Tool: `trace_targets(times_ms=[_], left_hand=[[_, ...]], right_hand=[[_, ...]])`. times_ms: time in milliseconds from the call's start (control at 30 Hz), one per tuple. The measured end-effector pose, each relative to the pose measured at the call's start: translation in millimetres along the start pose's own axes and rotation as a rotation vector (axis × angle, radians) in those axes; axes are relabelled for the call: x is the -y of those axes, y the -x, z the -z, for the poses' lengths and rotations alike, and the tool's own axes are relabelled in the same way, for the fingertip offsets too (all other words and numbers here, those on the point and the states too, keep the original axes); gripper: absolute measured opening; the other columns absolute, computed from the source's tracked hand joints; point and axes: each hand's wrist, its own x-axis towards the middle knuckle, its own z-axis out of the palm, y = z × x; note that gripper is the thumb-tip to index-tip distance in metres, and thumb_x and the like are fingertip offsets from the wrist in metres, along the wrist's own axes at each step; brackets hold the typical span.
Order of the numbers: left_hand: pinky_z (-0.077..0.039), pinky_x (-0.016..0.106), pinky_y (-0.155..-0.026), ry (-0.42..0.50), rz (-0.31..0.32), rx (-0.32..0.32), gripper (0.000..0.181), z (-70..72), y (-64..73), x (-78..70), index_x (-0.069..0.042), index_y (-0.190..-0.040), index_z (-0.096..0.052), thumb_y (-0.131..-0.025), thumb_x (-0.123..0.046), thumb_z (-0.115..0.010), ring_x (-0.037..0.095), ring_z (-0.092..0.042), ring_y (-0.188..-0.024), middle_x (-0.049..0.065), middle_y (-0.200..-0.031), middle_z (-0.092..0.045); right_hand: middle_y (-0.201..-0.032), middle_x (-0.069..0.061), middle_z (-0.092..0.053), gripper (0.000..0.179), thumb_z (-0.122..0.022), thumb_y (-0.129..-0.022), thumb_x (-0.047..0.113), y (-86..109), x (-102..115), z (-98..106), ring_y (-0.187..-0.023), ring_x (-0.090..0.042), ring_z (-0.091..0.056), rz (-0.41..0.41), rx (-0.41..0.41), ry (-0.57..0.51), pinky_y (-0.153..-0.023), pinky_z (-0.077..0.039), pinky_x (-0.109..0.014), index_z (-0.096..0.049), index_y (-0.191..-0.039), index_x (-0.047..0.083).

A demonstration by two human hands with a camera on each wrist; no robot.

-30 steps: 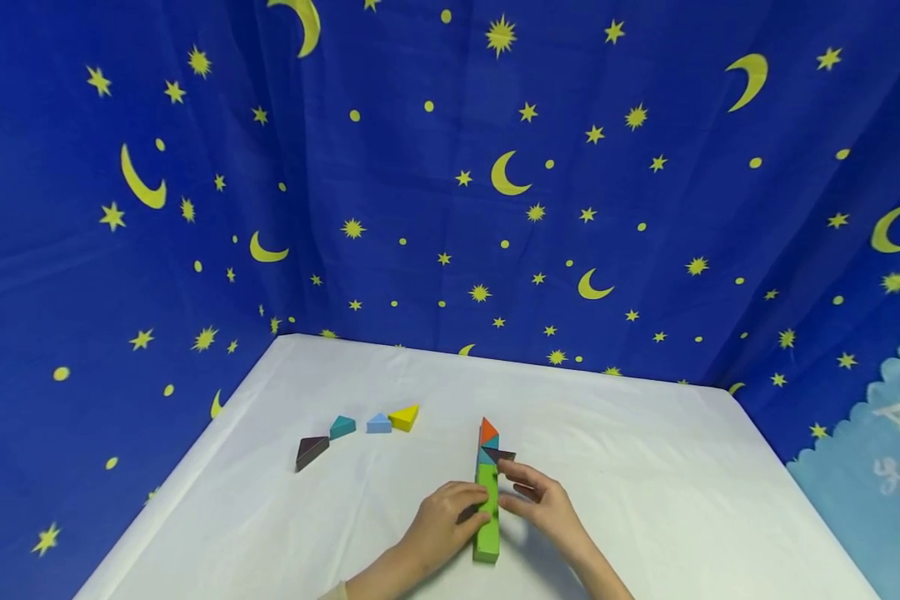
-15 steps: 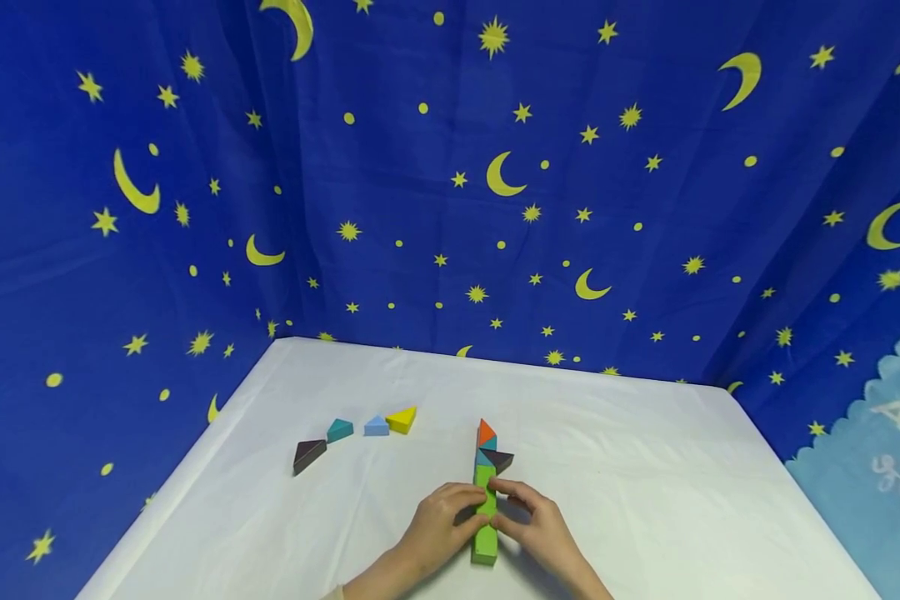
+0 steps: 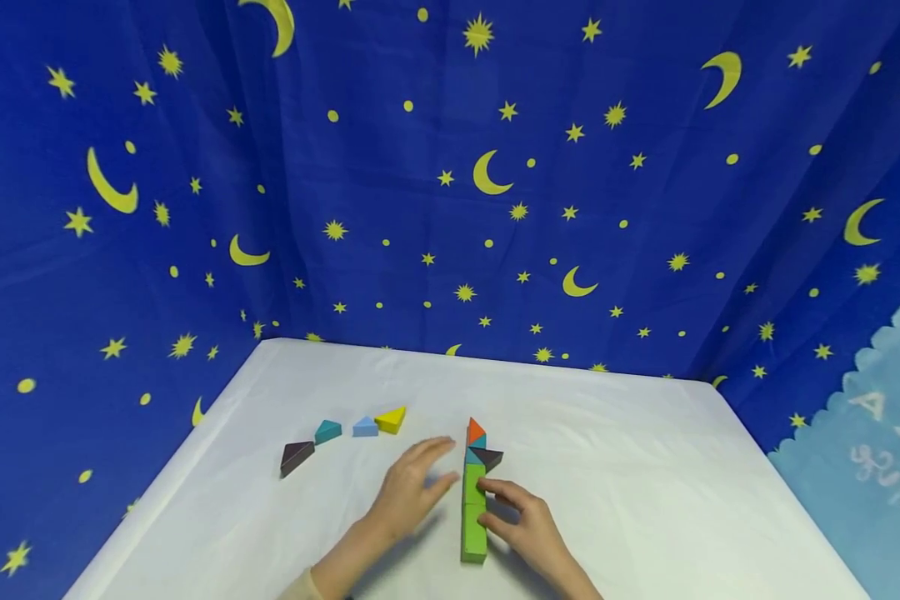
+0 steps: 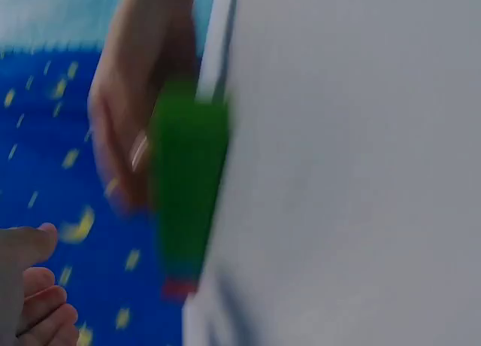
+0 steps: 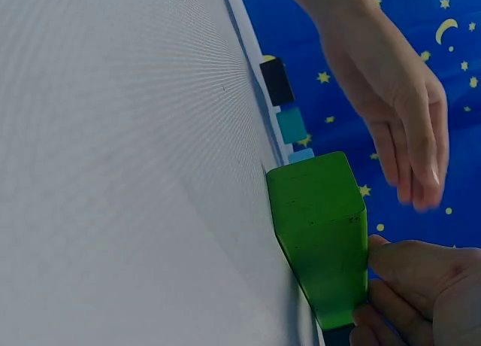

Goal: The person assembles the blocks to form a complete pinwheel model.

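Observation:
Two green blocks [image 3: 475, 517] lie end to end in a row on the white table. Beyond them the row continues with blue triangular blocks [image 3: 474, 455], a dark triangular block [image 3: 487, 457] jutting right, and an orange triangle [image 3: 476, 432] at the far end. My left hand [image 3: 408, 487] hovers left of the row with fingers extended, holding nothing; its wrist view is blurred. My right hand [image 3: 525, 525] is bent loosely, fingertips and thumb right at the side of the green blocks. In the right wrist view its thumb and fingers [image 5: 398, 259] meet one green face.
To the left on the table [image 3: 645, 483] lie a dark triangle [image 3: 297, 458], a teal one [image 3: 328, 431], a light blue one [image 3: 365, 427] and a yellow one [image 3: 392, 420]. A blue star-and-moon cloth [image 3: 390, 183] hangs behind the table and at its sides.
My right hand came back from the dark triangle to the green blocks' side. My left hand has let go of the green blocks and moved off up and left. The view shifted slightly.

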Motion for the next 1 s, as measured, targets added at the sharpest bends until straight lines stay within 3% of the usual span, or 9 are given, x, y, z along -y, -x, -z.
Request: trace_targets(times_ms=[167, 233, 333, 533, 700, 1000], left_hand=[[-0.048, 0.048, -0.089, 0.004, 0.264, -0.153, 0.041, 37.1, -14.7, 40.2, 0.000, -0.119, -0.062, -0.081, -0.009, -0.074, 0.035, -0.058, -0.106, 0.017, -0.117, -0.061], [-0.049, 0.048, -0.088, 0.013, 0.364, -0.166, 0.041, 44.7, -14.2, 54.7, 0.001, -0.120, -0.061, -0.082, -0.008, -0.073, 0.037, -0.059, -0.105, 0.019, -0.118, -0.061], [-0.048, 0.049, -0.090, 0.031, 0.461, -0.134, 0.042, 47.8, -9.7, 71.1, 0.005, -0.122, -0.058, -0.084, -0.006, -0.071, 0.041, -0.056, -0.108, 0.024, -0.121, -0.057], [-0.039, 0.051, -0.100, -0.006, 0.567, -0.164, 0.045, 41.3, 0.8, 89.3, 0.007, -0.122, -0.057, -0.081, -0.003, -0.072, 0.043, -0.048, -0.118, 0.027, -0.125, -0.054], [-0.046, 0.048, -0.092, -0.009, 0.610, -0.158, 0.043, 38.1, 5.1, 97.6, 0.009, -0.119, -0.058, -0.080, -0.002, -0.072, 0.042, -0.055, -0.109, 0.028, -0.119, -0.057], [-0.049, 0.043, -0.090, 0.035, 0.669, -0.152, 0.034, 31.2, 2.5, 103.3, 0.007, -0.114, -0.061, -0.082, 0.000, -0.070, 0.038, -0.058, -0.107, 0.025, -0.115, -0.060]], right_hand=[[-0.121, -0.002, -0.062, 0.045, -0.073, -0.083, 0.026, -0.4, 1.7, -0.3, -0.112, -0.021, -0.057, -0.025, 0.008, -0.007, -0.093, -0.047, -0.031, -0.061, -0.122, 0.008], [-0.121, -0.002, -0.062, 0.045, -0.073, -0.082, 0.025, 0.2, 2.3, -0.4, -0.112, -0.021, -0.057, -0.031, 0.006, -0.013, -0.093, -0.047, -0.031, -0.061, -0.122, 0.008], [-0.121, -0.002, -0.062, 0.045, -0.073, -0.083, 0.025, 0.8, 2.5, -0.7, -0.113, -0.021, -0.057, -0.038, 0.008, -0.019, -0.094, -0.047, -0.031, -0.061, -0.122, 0.009], [-0.122, -0.002, -0.061, 0.044, -0.073, -0.083, 0.024, 1.0, 2.5, -3.7, -0.113, -0.020, -0.056, -0.041, 0.018, -0.036, -0.094, -0.047, -0.030, -0.060, -0.123, 0.008], [-0.122, -0.002, -0.061, 0.044, -0.073, -0.083, 0.023, 0.7, 3.4, -4.5, -0.113, -0.020, -0.056, -0.043, 0.018, -0.046, -0.093, -0.047, -0.029, -0.060, -0.122, 0.008], [-0.122, -0.002, -0.062, 0.044, -0.074, -0.081, 0.021, 1.5, 1.0, 0.7, -0.113, -0.022, -0.057, -0.042, 0.003, -0.037, -0.094, -0.047, -0.031, -0.061, -0.122, 0.009]])
